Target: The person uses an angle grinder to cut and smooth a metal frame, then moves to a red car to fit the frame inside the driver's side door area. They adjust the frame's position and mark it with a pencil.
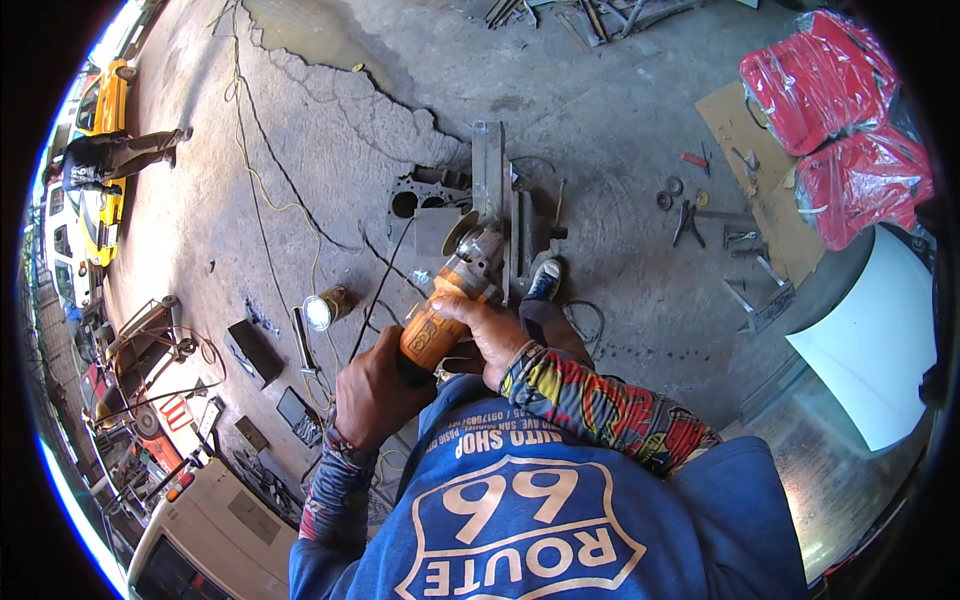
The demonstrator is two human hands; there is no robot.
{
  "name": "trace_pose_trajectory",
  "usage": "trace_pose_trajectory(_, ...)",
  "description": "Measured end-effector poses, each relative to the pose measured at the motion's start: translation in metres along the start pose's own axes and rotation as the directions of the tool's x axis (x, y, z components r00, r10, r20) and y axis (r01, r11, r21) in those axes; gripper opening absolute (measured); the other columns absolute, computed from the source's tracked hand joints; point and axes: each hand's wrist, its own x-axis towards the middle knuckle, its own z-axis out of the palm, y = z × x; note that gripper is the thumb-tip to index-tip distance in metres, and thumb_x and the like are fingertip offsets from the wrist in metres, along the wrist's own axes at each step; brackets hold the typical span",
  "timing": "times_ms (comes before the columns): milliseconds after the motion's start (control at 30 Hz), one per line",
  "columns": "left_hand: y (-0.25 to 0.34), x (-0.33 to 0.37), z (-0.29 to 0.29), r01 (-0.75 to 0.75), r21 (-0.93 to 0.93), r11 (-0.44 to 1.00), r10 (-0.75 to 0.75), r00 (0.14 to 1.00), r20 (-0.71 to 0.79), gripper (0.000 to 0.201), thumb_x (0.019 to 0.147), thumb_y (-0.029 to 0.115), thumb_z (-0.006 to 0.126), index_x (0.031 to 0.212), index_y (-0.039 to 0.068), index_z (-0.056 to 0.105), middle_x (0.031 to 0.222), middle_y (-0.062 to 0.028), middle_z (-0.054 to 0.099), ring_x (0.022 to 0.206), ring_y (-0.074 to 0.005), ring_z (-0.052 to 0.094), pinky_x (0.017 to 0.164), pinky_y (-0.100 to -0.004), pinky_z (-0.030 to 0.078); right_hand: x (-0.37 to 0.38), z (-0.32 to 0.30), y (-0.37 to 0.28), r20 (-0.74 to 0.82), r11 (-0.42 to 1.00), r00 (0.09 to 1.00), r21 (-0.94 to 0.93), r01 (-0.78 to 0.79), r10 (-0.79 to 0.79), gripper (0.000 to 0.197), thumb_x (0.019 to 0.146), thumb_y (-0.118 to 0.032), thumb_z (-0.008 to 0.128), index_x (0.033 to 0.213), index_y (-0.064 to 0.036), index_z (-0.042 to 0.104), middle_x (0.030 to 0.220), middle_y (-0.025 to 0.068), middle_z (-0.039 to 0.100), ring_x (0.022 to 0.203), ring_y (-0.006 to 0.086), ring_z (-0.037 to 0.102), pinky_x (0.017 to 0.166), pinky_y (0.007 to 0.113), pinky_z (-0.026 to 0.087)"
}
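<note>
Both my hands are closed round an orange angle grinder [432,332]. My left hand [376,392] grips its dark rear end, close to my body. Further forward, my right hand [488,338] wraps the casing, with the thumb over the top. The grinder's disc [459,232] stands on edge beside a grey metal beam [488,165]; whether they touch I cannot tell. Against the beam's right side is a bench vise [524,238]. A flat grey plate [436,232] lies just left of the disc, near a metal block with round holes [405,203].
Cables [262,185] trail over the concrete at left. A can [325,308], a hammer [303,340] and a black box [254,352] lie nearby. At right are pliers [688,222], cardboard [770,200], red wrapped seats [825,85] and a white panel [870,345]. A person [115,160] stands far left.
</note>
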Motion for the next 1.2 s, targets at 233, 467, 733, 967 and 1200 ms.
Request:
trace_pose_trajectory(233, -0.051, -0.022, 0.005, -0.024, -0.166, 0.986, 0.011, 0.996, -0.084, 0.058, 0.068, 0.03, 0.085, 0.113, 0.007, 0.057, 0.086, -0.0193, 0.071, 0.081, -0.0405, 0.071, 0.068, -0.0475, 0.055, 0.017, 0.036, 0.041, 0.103, 0.95, 0.961, -0.156, 0.271, -0.257, 0.047, 0.08, -0.031, 0.084, 0.117, -0.0083, 0.065, 0.104, 0.0089, 0.071, 0.091, 0.0211, 0.072, 0.068, 0.035, 0.061)
trace_pose_trajectory(467, -0.134, -0.002, 0.007, -0.083, -0.273, 0.958, 0.075, 0.996, -0.04, 0.058, 0.068, 0.031, 0.086, 0.113, 0.006, 0.057, 0.091, -0.0206, 0.071, 0.088, -0.0407, 0.07, 0.073, -0.0483, 0.054, 0.053, 0.081, 0.1, -0.015, 0.825, 0.839, -0.192, 0.532, -0.544, 0.048, 0.079, -0.029, 0.086, 0.116, -0.0058, 0.065, 0.104, 0.0085, 0.071, 0.092, 0.02, 0.071, 0.071, 0.035, 0.061)
trace_pose_trajectory(733, -0.275, -0.023, -0.043, -0.154, -0.296, 0.943, 0.137, 0.988, -0.077, 0.047, 0.068, 0.026, 0.08, 0.105, 0.004, 0.062, 0.088, -0.0232, 0.071, 0.085, -0.0429, 0.07, 0.072, -0.0477, 0.055, 0.089, 0.191, 0.192, -0.025, 0.865, 0.866, -0.069, 0.497, -0.5, 0.047, 0.079, -0.02, 0.083, 0.117, -0.0008, 0.063, 0.107, 0.01, 0.069, 0.096, 0.0207, 0.068, 0.084, 0.036, 0.056)
trace_pose_trajectory(967, -0.342, -0.036, -0.067, -0.188, -0.518, 0.835, 0.121, 0.98, -0.161, 0.047, 0.068, 0.023, 0.077, 0.105, -0.002, 0.061, 0.089, -0.0196, 0.071, 0.08, -0.0314, 0.071, 0.073, -0.0411, 0.054, 0.111, 0.26, 0.212, 0.1, 0.898, 0.909, -0.147, 0.415, -0.404, 0.05, 0.079, -0.02, 0.084, 0.119, 0.0006, 0.063, 0.11, 0.0148, 0.07, 0.099, 0.0257, 0.07, 0.079, 0.037, 0.06)
trace_pose_trajectory(1200, -0.348, -0.017, -0.083, -0.231, -0.582, 0.779, 0.202, 0.972, -0.117, 0.048, 0.069, 0.019, 0.078, 0.108, -0.003, 0.062, 0.094, -0.0183, 0.073, 0.085, -0.0255, 0.072, 0.078, -0.0377, 0.055, 0.133, 0.274, 0.205, 0.075, 0.904, 0.925, -0.198, 0.379, -0.372, 0.066, 0.073, -0.031, 0.091, 0.122, 0.0009, 0.061, 0.112, 0.0135, 0.069, 0.103, 0.0254, 0.068, 0.092, 0.04, 0.055)
